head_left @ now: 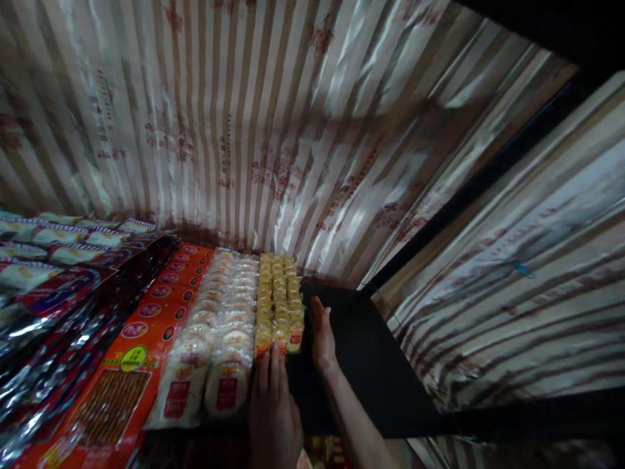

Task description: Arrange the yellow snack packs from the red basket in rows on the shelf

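Note:
Rows of small yellow snack packets [279,293] stand on a black shelf [361,358]. At the front end of these rows is my left hand [274,404], its fingers stretched out and laid against the nearest packets. My right hand [323,335] is held upright along the right side of the rows, palm toward them, fingers extended; whether it touches them I cannot tell. Neither hand grips anything. Left of the yellow packets run two rows of round white crackers in clear wrappers [227,384].
Orange snack packs [117,371] with a pretzel-stick picture lie farther left. Beyond them are dark shiny packets [68,332] and white-and-blue packets [73,234]. Striped plastic sheeting [234,130] hangs behind, and a black metal post [469,182] slants at the right.

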`<control>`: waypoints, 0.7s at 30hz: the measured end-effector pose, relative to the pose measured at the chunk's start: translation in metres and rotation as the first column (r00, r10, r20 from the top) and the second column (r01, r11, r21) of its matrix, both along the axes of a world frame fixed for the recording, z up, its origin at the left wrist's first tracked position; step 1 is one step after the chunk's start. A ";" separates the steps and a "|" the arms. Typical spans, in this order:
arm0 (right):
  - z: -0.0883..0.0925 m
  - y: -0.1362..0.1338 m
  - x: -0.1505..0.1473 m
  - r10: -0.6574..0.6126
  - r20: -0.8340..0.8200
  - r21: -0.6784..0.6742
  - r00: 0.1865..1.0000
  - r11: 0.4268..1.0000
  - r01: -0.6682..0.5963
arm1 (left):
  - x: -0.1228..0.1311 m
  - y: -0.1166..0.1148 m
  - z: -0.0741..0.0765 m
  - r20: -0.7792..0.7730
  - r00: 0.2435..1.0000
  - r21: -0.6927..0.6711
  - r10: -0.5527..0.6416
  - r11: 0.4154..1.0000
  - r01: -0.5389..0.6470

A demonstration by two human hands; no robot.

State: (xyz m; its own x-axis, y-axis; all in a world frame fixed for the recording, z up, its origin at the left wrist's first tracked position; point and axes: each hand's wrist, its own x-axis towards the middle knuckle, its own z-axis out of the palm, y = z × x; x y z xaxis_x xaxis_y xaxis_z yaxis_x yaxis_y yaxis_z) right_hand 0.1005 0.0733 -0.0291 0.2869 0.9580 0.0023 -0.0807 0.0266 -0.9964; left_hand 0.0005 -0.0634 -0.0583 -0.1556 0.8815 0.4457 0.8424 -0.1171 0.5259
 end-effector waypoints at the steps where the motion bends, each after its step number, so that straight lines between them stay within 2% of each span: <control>1: -0.004 -0.002 -0.004 0.028 -0.015 -0.017 0.999 0.999 -0.028 | 0.000 0.000 -0.001 -0.004 1.000 0.009 0.004 1.000 -0.004; 7: -0.004 0.010 -0.033 0.136 -0.089 0.046 0.987 0.990 -0.132 | -0.002 0.001 -0.004 -0.051 0.999 0.012 -0.003 1.000 0.003; 13: -0.009 0.012 -0.035 0.141 -0.155 0.096 0.978 0.987 -0.127 | -0.002 0.002 -0.008 -0.054 0.998 0.049 -0.016 0.999 0.018; 17: -0.004 0.017 -0.026 0.073 -0.110 0.031 0.991 0.997 -0.070 | -0.004 0.002 -0.011 -0.105 0.994 0.083 0.000 0.996 0.008; 21: 0.005 0.038 -0.013 0.114 0.091 -0.040 0.989 0.993 -0.110 | -0.008 0.002 -0.013 -0.165 0.986 0.065 -0.027 0.997 0.038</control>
State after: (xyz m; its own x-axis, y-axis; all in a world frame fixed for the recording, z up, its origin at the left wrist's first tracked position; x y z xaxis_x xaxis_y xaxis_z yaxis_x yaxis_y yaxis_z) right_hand 0.0878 0.1115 -0.0243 0.1778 0.9840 -0.0098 0.0119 -0.0122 -0.9999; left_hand -0.0073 -0.0610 -0.0710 -0.0476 0.8520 0.5214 0.9117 -0.1762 0.3712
